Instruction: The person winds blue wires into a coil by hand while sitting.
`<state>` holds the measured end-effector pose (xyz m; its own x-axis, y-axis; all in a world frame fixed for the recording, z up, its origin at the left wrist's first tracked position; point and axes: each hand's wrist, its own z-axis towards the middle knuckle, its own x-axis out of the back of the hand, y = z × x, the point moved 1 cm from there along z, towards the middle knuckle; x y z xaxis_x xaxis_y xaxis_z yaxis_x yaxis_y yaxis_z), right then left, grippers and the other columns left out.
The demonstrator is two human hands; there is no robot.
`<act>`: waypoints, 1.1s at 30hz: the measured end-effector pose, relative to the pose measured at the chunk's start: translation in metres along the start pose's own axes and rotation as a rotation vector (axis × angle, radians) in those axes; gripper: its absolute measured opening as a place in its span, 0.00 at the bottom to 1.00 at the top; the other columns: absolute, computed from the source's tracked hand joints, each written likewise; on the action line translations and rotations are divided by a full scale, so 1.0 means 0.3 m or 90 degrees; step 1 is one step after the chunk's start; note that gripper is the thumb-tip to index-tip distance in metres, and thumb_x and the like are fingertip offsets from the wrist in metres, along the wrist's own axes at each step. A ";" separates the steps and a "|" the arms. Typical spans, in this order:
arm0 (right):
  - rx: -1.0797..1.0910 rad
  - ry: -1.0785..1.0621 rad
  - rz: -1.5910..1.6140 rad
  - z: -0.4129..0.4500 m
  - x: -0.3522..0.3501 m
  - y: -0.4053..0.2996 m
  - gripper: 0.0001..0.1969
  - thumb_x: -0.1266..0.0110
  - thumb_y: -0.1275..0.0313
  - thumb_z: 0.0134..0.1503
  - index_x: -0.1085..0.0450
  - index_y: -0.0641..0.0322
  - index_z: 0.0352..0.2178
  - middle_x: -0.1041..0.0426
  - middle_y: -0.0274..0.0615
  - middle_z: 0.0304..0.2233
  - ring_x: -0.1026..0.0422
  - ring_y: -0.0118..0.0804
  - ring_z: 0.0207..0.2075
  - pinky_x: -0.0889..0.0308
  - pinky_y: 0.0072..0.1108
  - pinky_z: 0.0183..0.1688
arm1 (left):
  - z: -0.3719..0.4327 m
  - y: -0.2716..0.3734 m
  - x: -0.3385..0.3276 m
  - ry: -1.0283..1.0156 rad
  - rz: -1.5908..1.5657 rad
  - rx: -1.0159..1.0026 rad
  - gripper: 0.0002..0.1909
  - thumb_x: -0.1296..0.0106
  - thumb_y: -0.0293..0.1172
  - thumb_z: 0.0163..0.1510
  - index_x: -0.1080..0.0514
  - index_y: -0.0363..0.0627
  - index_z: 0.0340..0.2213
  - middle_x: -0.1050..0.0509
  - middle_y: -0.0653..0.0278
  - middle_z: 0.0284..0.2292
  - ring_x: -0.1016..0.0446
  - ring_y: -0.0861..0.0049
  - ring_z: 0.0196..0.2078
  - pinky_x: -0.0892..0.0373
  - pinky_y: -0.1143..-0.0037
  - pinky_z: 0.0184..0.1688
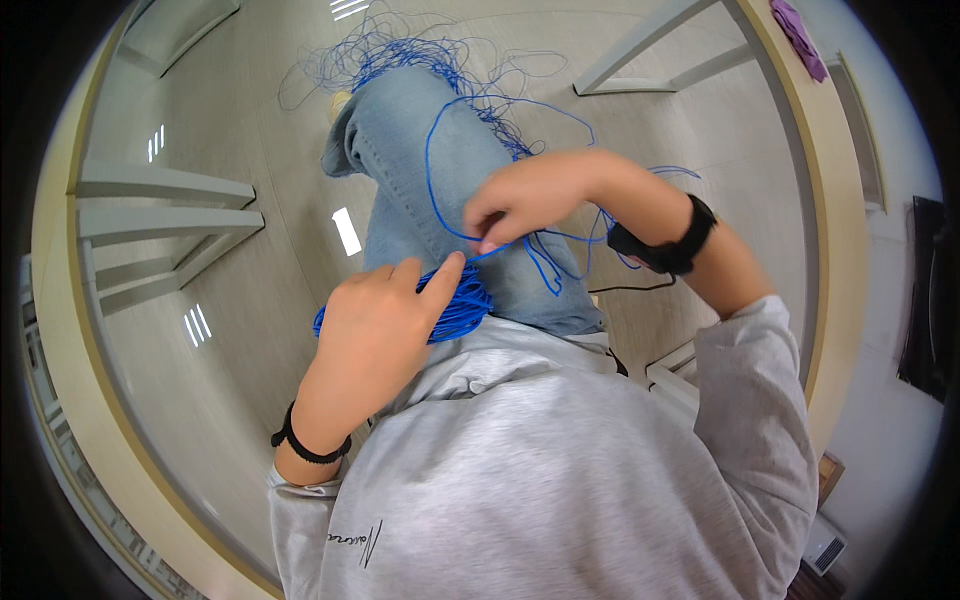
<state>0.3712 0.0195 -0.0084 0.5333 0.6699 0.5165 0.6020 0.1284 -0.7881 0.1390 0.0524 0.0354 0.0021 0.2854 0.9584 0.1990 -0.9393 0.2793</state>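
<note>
A wound bundle of thin blue cord lies at my lap, with my left hand gripping it from above. My left index finger stretches along its upper edge. Just up and to the right, my right hand pinches a strand of the cord between thumb and fingertips. That strand runs from the bundle to the pinch. A wide loop of cord arches over the jeans, and short doubled ends hang below my right hand. My palm hides part of the bundle.
A loose tangle of blue cord spreads over the floor beyond my knees and along their right side. Table legs stand at left, with another frame at upper right. A purple cloth lies on the right tabletop.
</note>
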 end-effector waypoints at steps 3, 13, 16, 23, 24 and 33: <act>-0.041 -0.101 0.209 0.090 0.004 0.013 0.11 0.51 0.67 0.56 0.29 0.65 0.30 0.27 0.36 0.27 0.31 0.28 0.30 0.37 0.21 0.33 | -0.005 0.002 0.013 0.042 0.009 -0.024 0.25 0.49 0.24 0.38 0.30 0.45 0.44 0.35 0.62 0.21 0.31 0.71 0.22 0.36 0.73 0.23; -0.072 -0.004 0.236 0.081 0.033 -0.068 0.09 0.53 0.69 0.57 0.32 0.66 0.28 0.35 0.31 0.21 0.39 0.21 0.25 0.41 0.17 0.29 | -0.023 -0.042 0.021 0.041 -0.050 0.038 0.35 0.38 0.27 0.30 0.32 0.50 0.46 0.33 0.62 0.23 0.30 0.67 0.24 0.35 0.70 0.25; -0.076 0.093 0.272 0.073 0.021 -0.055 0.08 0.51 0.70 0.56 0.33 0.65 0.28 0.36 0.30 0.22 0.40 0.21 0.25 0.42 0.17 0.28 | -0.026 -0.057 0.014 0.047 -0.077 0.048 0.36 0.39 0.25 0.28 0.32 0.51 0.46 0.33 0.61 0.23 0.30 0.65 0.25 0.35 0.70 0.26; 0.024 0.090 0.279 0.043 0.009 -0.048 0.07 0.47 0.71 0.52 0.34 0.64 0.27 0.36 0.29 0.22 0.40 0.21 0.26 0.42 0.19 0.29 | -0.019 -0.065 0.013 0.054 -0.097 0.043 0.37 0.40 0.22 0.26 0.32 0.51 0.45 0.32 0.60 0.23 0.30 0.64 0.26 0.34 0.69 0.26; 0.018 0.084 0.261 0.042 0.007 -0.050 0.07 0.47 0.71 0.52 0.34 0.64 0.27 0.37 0.30 0.21 0.40 0.22 0.26 0.42 0.19 0.28 | -0.018 -0.062 0.013 0.053 -0.096 0.042 0.37 0.40 0.22 0.26 0.32 0.51 0.45 0.32 0.60 0.23 0.30 0.64 0.26 0.34 0.69 0.26; -0.074 0.024 0.129 0.068 0.002 -0.029 0.08 0.49 0.70 0.52 0.35 0.66 0.26 0.37 0.33 0.20 0.41 0.25 0.25 0.43 0.22 0.28 | -0.009 -0.061 0.016 0.045 -0.098 0.029 0.37 0.40 0.22 0.26 0.32 0.50 0.45 0.32 0.61 0.23 0.30 0.64 0.26 0.34 0.70 0.27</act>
<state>0.3543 0.0337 -0.0080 0.6712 0.6450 0.3654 0.5432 -0.0925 -0.8345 0.1327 0.0703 0.0350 -0.1007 0.4094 0.9068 0.2361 -0.8755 0.4216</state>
